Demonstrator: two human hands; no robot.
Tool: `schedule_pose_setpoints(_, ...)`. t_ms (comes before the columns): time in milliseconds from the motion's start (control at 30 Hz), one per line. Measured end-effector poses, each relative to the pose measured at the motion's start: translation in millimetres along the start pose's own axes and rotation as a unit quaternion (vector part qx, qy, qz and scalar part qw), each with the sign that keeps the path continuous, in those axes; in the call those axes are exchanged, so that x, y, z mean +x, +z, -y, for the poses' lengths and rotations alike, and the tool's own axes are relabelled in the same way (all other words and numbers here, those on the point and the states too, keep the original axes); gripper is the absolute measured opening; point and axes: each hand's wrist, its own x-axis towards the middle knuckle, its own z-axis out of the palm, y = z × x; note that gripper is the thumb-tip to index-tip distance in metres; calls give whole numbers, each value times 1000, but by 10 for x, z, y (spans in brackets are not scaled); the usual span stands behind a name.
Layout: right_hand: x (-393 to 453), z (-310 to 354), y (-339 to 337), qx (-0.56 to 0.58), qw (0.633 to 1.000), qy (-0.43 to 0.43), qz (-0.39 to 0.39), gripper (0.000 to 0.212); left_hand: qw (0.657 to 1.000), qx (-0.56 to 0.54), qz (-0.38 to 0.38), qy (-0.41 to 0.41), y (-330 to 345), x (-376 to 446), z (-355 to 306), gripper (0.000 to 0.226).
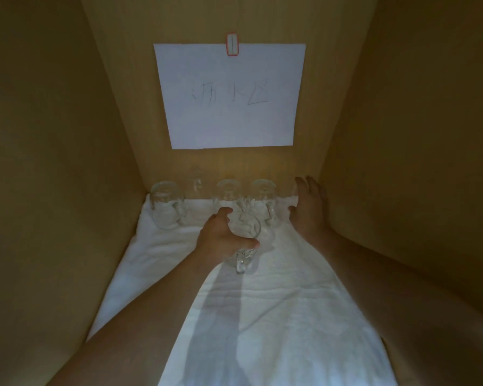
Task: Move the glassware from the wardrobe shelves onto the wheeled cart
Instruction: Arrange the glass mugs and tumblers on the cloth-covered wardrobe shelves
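Inside a wooden wardrobe compartment, several clear glass mugs stand upside down in a row on a white towel (262, 316) at the back. One mug (165, 204) is at the far left, another (228, 190) in the middle, another (264, 199) right of it. My left hand (221, 235) grips a glass mug (244, 246) in front of the row, its handle pointing toward me. My right hand (307, 207) reaches to the back right corner with fingers spread, at a faint glass there that I can barely make out.
A white paper sheet (229, 96) with handwriting is taped to the back wall. Wooden side walls (53, 162) close in left and right. The towel covers the whole shelf floor toward me.
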Motion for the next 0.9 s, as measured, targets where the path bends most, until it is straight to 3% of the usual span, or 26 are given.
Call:
schedule_pose_setpoints(100,-401,115,46,92,991,57,-75,60,1000,12,-10,4,32,-34,-9,116)
schedule_pose_setpoints(167,-612,194,87,131,981,115,-85,51,1000,19,-10,3,17,-71,-13,117)
schedule_pose_setpoints(267,-819,294,123,184,968,169,-38,37,1000,14,-28,1,-69,-155,-14,120)
schedule_pose_setpoints(400,-908,473,45,303,923,223,81,25,992,-107,-51,-40,-225,-331,19,121)
schedule_pose_setpoints(500,-962,693,-69,463,802,308,217,45,978,-194,-58,-44,-358,-492,17,118)
schedule_pose_setpoints(600,-1062,813,-72,572,681,321,325,66,965,-258,-53,-22,-486,-636,-6,109)
schedule_pose_setpoints(700,-1166,848,-17,733,497,285,368,68,952,-306,-27,-2,-601,-748,30,96)
schedule_pose_setpoints(733,-1198,881,8,769,450,265,368,64,949,-316,-19,0,-641,-786,75,90)
schedule_pose_setpoints(800,-1248,982,70,797,427,246,349,52,946,-325,-8,-5,-706,-853,187,81)
schedule_pose_setpoints(867,-1266,1079,128,794,449,237,335,39,949,-316,-1,-13,-784,-914,315,80)
schedule_pose_setpoints(900,-1255,1116,141,780,479,235,327,34,950,-312,2,-17,-830,-941,385,83)
